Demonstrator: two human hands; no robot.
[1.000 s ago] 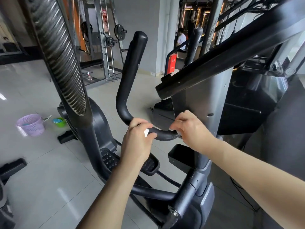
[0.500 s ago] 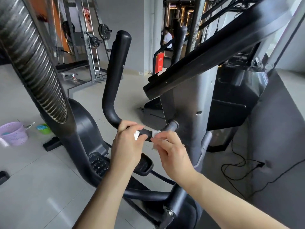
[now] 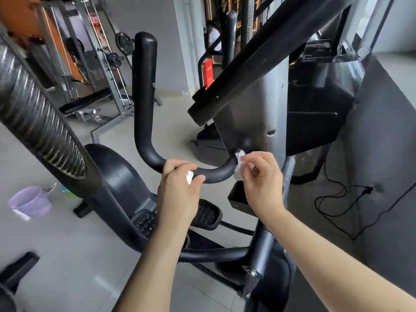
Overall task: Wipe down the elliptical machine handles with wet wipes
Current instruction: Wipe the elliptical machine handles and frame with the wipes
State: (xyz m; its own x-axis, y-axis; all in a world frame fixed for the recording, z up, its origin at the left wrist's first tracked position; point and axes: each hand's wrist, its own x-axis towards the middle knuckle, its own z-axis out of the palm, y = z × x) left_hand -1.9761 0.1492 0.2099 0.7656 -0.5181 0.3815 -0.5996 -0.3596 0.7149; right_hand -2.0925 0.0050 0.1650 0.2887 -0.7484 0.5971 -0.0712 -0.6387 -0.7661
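R hand (image 3: 263,183) w/ wipe (image 3: 239,162) on handle (image 3: 144,97)

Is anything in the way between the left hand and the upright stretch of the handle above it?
Nothing visible does. The left hand grips the handle at its bend over a wipe, and the bar above it runs bare to its rounded top.

We see our left hand (image 3: 177,194) and right hand (image 3: 262,183) bare; the left forearm (image 3: 155,262) and right forearm (image 3: 326,255) are uncovered from wrist to frame edge.
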